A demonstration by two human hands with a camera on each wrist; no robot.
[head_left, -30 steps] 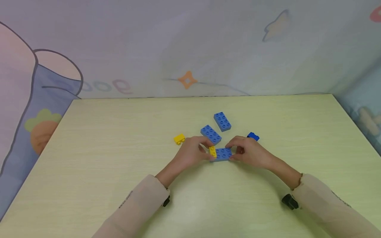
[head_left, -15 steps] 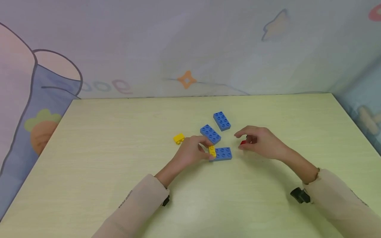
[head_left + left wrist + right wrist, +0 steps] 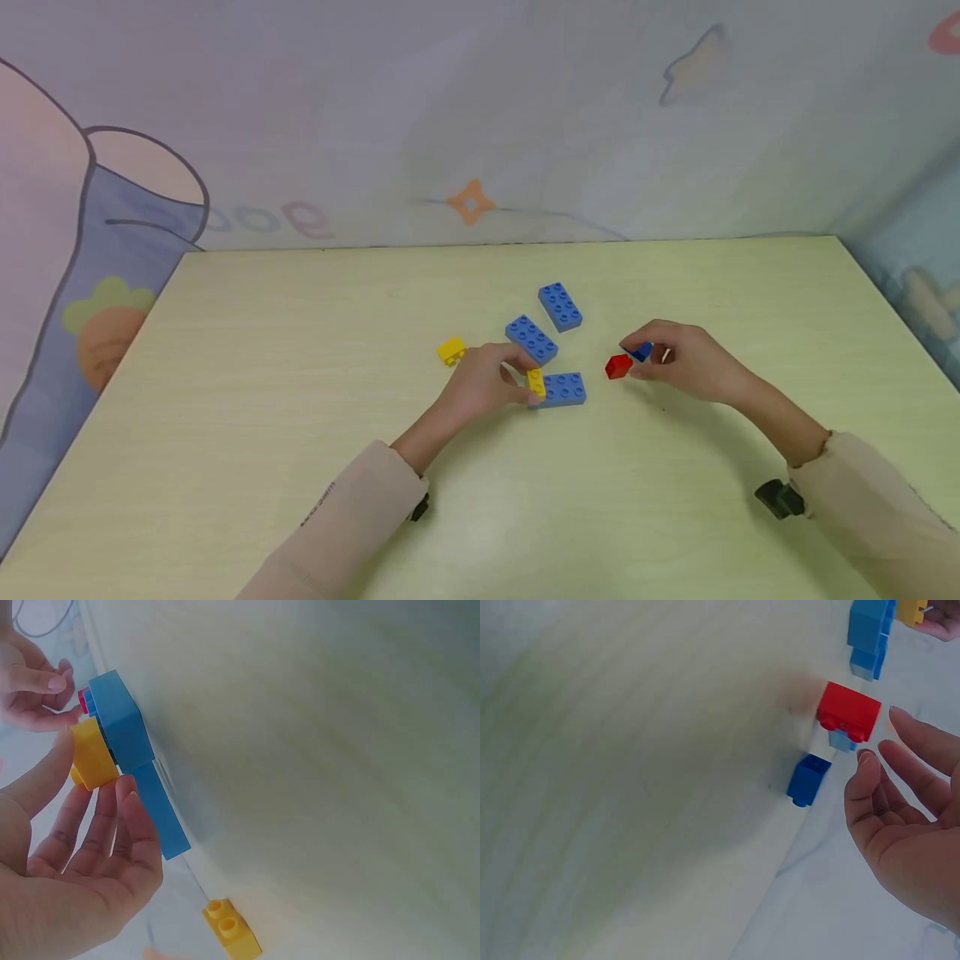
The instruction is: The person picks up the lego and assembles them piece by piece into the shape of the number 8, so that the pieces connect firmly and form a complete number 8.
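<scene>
Your left hand (image 3: 480, 385) works on a flat blue plate (image 3: 564, 388) with two rows of studs; a small yellow brick (image 3: 536, 382) sits on its left end. The plate lies flat on the bench (image 3: 300, 350), just ahead of centre, studs up. Its long axis runs left to right across your view, and the yellow brick lies crosswise to it.

Left grip: fingers curled, with the fingertips (image 3: 124, 796) against the plate's near edge and the thumb against the yellow brick. It holds the plate-and-brick pair in place.

Right grip: your right hand (image 3: 686, 360) hovers to the right of the plate, apart from it. The fingers are loosely curled and part-way open. The wrist view shows them clear of both nearby bricks, holding nothing. A red brick (image 3: 618, 366) lies just left of the fingertips. A dark blue brick (image 3: 642, 351) lies beside it, partly hidden by the fingers in the head view.

Two more blue plates (image 3: 531, 338) (image 3: 560, 306) lie behind the held one, both angled. A loose yellow brick (image 3: 452, 351) lies to the left.
</scene>
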